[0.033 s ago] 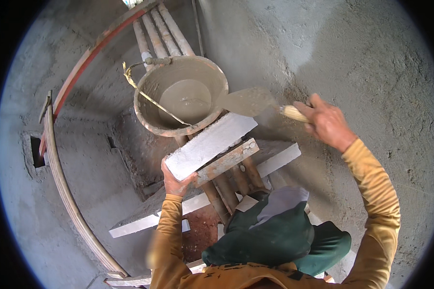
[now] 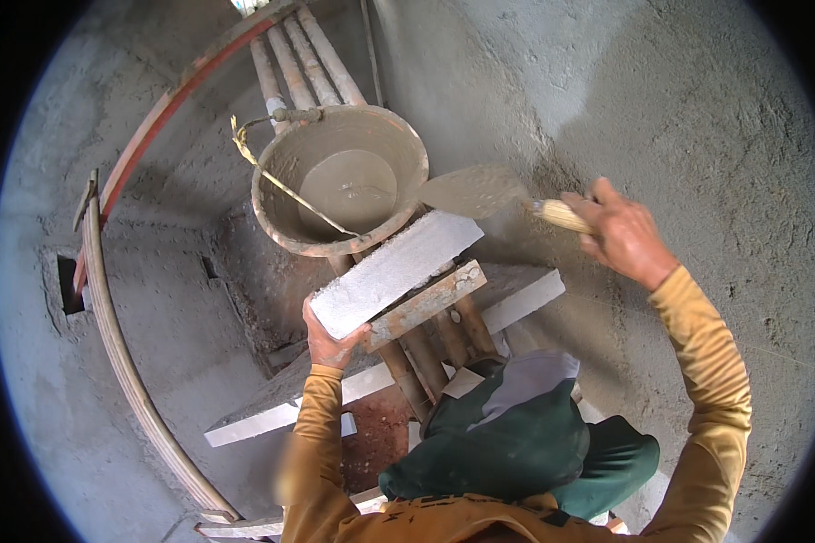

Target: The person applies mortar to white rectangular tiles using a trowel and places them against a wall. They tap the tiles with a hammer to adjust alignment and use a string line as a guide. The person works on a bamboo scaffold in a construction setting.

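Observation:
My left hand [image 2: 330,342] grips the lower-left end of a white, rough-edged block [image 2: 394,271], which lies slanted over a stained board [image 2: 426,300]. At the right, my right hand [image 2: 627,237] is closed on the wooden handle of a trowel [image 2: 471,192]; its mortar-smeared blade hangs just above the block's upper end, near a round tub [image 2: 272,221] of wet grey mortar. A thin rod with a frayed yellow end [image 2: 299,196] lies across the tub.
Bamboo poles [image 2: 308,56] run beneath the tub and board. Another white-edged slab [image 2: 522,303] is below them. A curved red-edged strip [image 2: 154,122] and pale wooden strip [image 2: 119,362] arch at the left. A rough plastered wall [image 2: 697,136] rises at the right, beside my knees.
My right hand and the trowel have shifted very slightly to the right. My left hand and the block have not visibly moved.

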`<state>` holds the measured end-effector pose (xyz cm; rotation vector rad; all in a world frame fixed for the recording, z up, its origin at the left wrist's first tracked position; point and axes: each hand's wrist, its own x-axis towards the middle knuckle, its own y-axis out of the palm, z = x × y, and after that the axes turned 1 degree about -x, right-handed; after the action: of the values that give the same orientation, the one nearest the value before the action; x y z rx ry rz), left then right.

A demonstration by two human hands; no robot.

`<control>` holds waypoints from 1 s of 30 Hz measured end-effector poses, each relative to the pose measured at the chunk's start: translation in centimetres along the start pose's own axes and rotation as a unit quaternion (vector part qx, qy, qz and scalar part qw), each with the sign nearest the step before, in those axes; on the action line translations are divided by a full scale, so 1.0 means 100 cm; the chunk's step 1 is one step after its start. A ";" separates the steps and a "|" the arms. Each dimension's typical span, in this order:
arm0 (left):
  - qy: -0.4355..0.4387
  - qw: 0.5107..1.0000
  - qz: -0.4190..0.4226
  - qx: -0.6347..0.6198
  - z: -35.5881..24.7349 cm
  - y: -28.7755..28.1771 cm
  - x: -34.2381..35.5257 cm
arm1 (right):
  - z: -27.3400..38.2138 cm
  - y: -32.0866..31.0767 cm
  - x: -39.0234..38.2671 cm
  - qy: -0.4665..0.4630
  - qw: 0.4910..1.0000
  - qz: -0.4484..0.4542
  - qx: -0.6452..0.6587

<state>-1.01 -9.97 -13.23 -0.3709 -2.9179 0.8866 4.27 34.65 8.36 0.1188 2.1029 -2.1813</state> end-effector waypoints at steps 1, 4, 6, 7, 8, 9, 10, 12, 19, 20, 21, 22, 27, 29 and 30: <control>0.010 1.000 -0.002 0.013 0.000 0.000 -0.001 | 0.000 -0.006 -0.004 0.049 0.998 0.035 -0.005; -0.038 0.998 0.012 -0.044 0.000 0.001 0.001 | -0.001 0.001 0.018 0.014 0.983 0.010 0.183; -0.023 0.999 0.019 -0.024 -0.001 -0.001 0.002 | 0.000 0.018 0.048 0.117 0.916 0.107 0.368; -0.007 1.000 0.022 -0.008 -0.001 -0.002 0.003 | -0.002 0.024 0.062 0.140 0.859 0.157 0.468; 0.003 0.999 0.040 -0.019 -0.001 -0.005 0.007 | -0.006 0.028 0.066 0.181 0.872 0.164 0.424; 0.017 0.998 0.059 -0.022 0.001 -0.009 0.011 | -0.007 0.033 0.068 0.182 0.883 0.164 0.401; 0.012 0.997 0.071 -0.035 0.002 -0.015 0.012 | -0.008 0.037 0.065 0.180 0.893 0.168 0.378; -0.025 0.996 0.086 -0.022 0.001 -0.018 0.013 | -0.013 0.037 0.026 0.110 0.950 0.064 0.285; 0.022 0.995 0.043 0.087 -0.062 -0.002 0.002 | 0.030 0.085 -0.115 0.122 0.950 -0.026 0.285; 0.042 0.996 0.032 0.079 -0.077 0.003 0.001 | 0.043 0.100 -0.120 0.106 0.952 -0.043 0.282; 0.045 0.993 0.031 0.101 -0.091 0.010 0.001 | 0.056 0.114 -0.122 0.102 0.951 -0.052 0.286; 0.068 0.990 0.024 0.120 -0.103 0.017 0.002 | 0.070 0.127 -0.123 0.100 0.947 -0.067 0.296; 0.177 0.962 0.037 0.206 -0.143 0.037 0.018 | 0.112 0.164 -0.116 0.004 0.931 -0.165 0.326; 0.150 0.956 0.006 0.251 -0.154 0.044 0.015 | 0.111 0.170 -0.104 0.137 0.922 -0.156 0.326; 0.138 0.954 -0.013 0.265 -0.158 0.046 0.013 | 0.108 0.172 -0.096 0.209 0.913 -0.128 0.326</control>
<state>0.81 2.56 -2.66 -0.3731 -2.3092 1.4239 16.31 23.45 -7.01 0.4151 1.5005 -3.1837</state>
